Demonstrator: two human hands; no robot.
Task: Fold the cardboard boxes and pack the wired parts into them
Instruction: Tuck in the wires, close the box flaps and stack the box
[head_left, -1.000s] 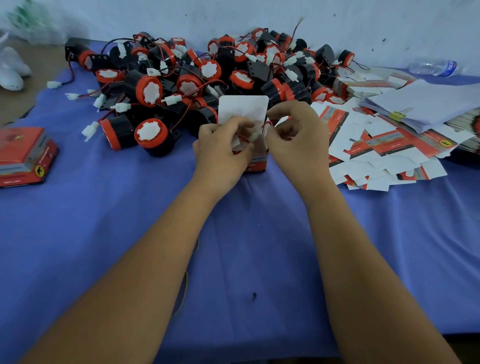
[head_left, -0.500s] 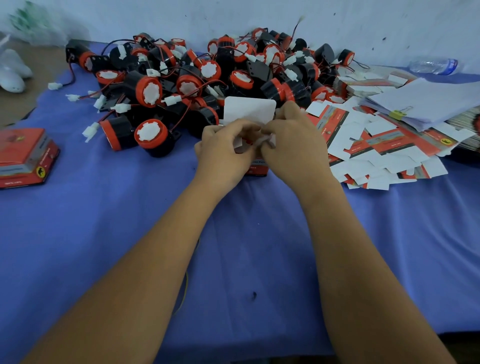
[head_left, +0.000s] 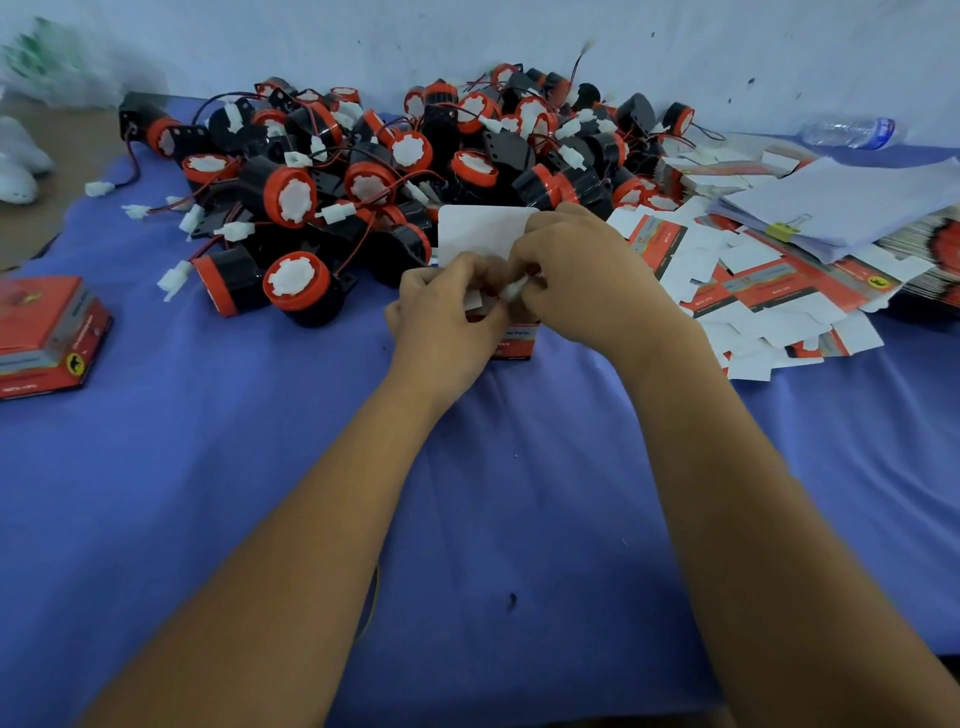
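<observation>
A small red cardboard box (head_left: 514, 345) stands open on the blue cloth, its white lid flap (head_left: 480, 228) raised behind my fingers. My left hand (head_left: 441, 319) grips the box's near left side, fingers curled at its opening. My right hand (head_left: 587, 280) pinches a white wire connector (head_left: 514, 287) over the opening. The part inside is hidden by both hands. A big pile of black and red wired parts (head_left: 374, 182) lies just behind.
Flat unfolded box blanks (head_left: 769, 296) spread at the right, with a clipped stack of white papers (head_left: 852, 208) above them. A closed red box (head_left: 44, 332) sits at the left edge. A plastic bottle (head_left: 852, 132) lies by the wall.
My hands have drawn closer together over the box, and the right hand now pinches the white connector at its opening. The lid flap stays raised.
</observation>
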